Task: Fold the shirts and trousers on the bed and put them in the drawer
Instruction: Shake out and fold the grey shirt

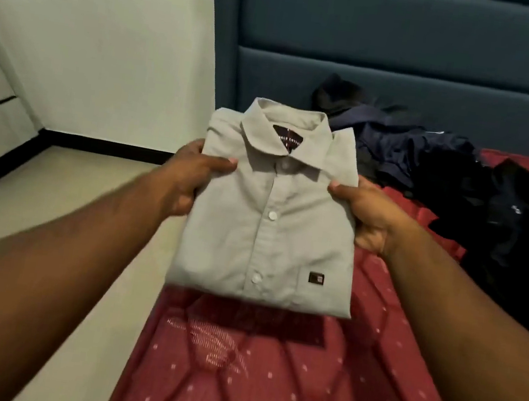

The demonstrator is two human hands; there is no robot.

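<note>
Folded grey button-up shirt (270, 221) gripped at both edges by left hand (187, 182) and right hand (369, 215); not yet stowed. Dark garments (462, 184) on bed (264, 387) unfolded.

Both arms reach forward, left hand (188, 179) and right hand (369, 215) gripping, thumbs on top.

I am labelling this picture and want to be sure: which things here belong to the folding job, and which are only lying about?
Belongs to the job:
- folded grey shirt, held above the bed by the left hand and right hand
- pile of dark clothes, unfolded
- red bed cover, the work surface

Only lying about:
- blue headboard
- white wall
</note>
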